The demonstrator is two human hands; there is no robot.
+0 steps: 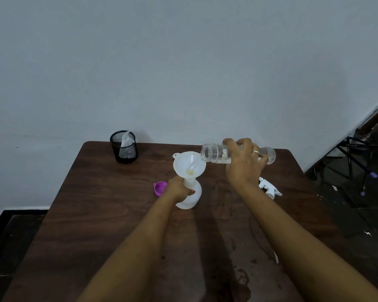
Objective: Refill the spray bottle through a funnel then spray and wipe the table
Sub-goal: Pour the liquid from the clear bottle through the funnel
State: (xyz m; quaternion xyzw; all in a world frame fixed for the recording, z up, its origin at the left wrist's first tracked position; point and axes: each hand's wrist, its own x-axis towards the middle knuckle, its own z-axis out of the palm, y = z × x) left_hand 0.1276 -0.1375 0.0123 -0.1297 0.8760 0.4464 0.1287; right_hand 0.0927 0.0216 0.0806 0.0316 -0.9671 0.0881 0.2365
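Now, with your left hand (177, 188) clamped round the spray bottle (191, 196) mid-table and your right hand (244, 162) gripping the tipped clear bottle (214, 153), keep its mouth over the funnel (189, 163) and pour slowly, steadying the base.

No legible txt, clear bottle (214, 154) label — too blurred, no brands, nos. or signs

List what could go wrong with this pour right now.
1. The clear bottle lies almost level with its mouth at the white funnel rim; a surge could splash onto the table.
2. The funnel sits tilted on the spray bottle, steadied only by the left hand; it might tip.
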